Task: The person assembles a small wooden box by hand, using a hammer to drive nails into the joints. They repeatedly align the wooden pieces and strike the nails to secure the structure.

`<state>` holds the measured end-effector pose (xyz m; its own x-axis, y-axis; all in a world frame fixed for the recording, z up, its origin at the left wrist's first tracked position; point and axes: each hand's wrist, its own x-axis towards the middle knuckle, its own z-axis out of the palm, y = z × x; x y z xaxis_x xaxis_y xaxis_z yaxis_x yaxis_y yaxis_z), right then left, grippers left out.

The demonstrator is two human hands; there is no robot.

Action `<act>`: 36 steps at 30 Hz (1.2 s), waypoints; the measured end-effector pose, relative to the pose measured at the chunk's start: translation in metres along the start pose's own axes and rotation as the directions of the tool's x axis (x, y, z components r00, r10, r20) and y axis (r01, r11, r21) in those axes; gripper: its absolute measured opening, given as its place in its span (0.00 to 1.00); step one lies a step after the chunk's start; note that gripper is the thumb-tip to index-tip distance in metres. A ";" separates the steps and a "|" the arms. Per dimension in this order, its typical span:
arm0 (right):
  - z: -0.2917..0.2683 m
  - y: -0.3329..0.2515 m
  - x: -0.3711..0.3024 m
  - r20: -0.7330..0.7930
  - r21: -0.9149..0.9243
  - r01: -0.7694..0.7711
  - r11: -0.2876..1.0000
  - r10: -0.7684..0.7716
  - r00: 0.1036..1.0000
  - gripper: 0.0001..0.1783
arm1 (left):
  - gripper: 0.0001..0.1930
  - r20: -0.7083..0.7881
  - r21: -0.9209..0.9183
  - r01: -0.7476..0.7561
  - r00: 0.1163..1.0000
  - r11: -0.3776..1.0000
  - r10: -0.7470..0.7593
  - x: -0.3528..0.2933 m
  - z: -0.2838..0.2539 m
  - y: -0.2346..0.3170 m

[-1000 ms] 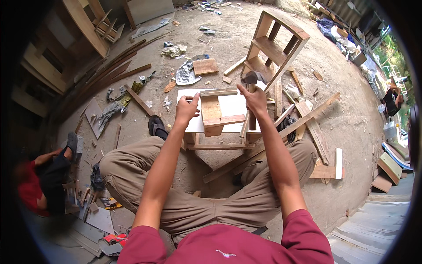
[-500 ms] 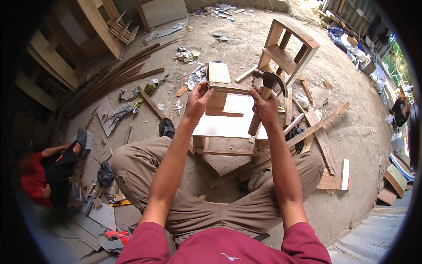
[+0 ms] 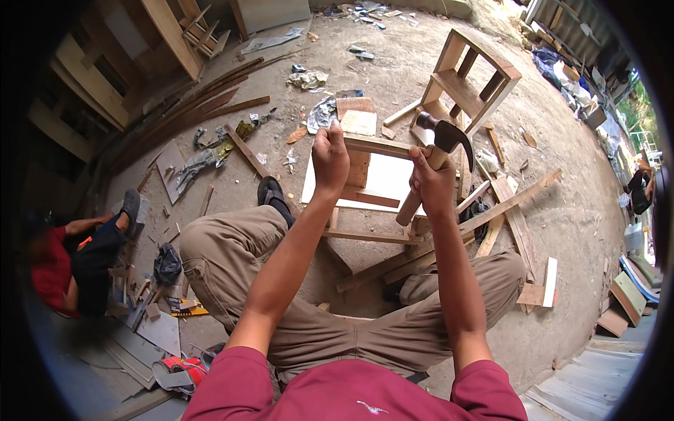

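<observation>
My left hand (image 3: 330,160) is closed round the left end of a small wooden frame (image 3: 379,146), thumb on top. My right hand (image 3: 431,181) grips the wooden handle of a claw hammer (image 3: 421,186), its dark metal head upward, with a finger and thumb by the frame's right end. Below the frame's top rail an upright piece runs down to a lower rail. Under it sits a white-topped board (image 3: 390,177) on a low wooden base with a front rail (image 3: 375,236). Whether the small frame touches the board I cannot tell.
A slatted wooden chair-like frame (image 3: 460,95) stands at far right. Loose planks (image 3: 509,203) lie beside my right knee, long strips (image 3: 217,105) at far left. Scraps litter the dirt floor. A person in red (image 3: 53,274) sits at left; corrugated metal (image 3: 590,375) lies lower right.
My left hand has turned, its fingers now wrapped more fully round the frame's end. Frame and hammer have shifted slightly to the right in view, and the hammer is still in my right hand.
</observation>
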<state>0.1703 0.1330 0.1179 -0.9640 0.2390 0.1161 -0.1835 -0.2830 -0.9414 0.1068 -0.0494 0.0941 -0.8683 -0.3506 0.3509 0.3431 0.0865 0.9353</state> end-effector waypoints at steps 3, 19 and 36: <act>0.003 0.005 -0.002 -0.034 -0.037 0.007 0.999 -0.008 0.999 0.14 | 0.34 0.054 0.160 0.026 0.998 0.987 -0.036 0.005 -0.006 -0.007; -0.020 0.045 -0.011 -0.105 -0.186 -0.247 0.951 0.231 0.967 0.20 | 0.45 0.283 0.643 0.101 0.890 0.759 -0.357 0.042 0.006 -0.043; -0.060 0.109 0.014 -0.070 -0.698 -0.252 0.671 0.286 0.956 0.23 | 0.42 0.679 0.730 -0.463 0.402 0.503 -0.615 0.089 0.030 -0.025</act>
<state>0.1483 0.1615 -0.0021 -0.9603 0.2127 -0.1806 0.2539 0.3978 -0.8816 0.0100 -0.0549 0.1038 -0.8033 0.4386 -0.4029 0.3128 0.8864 0.3413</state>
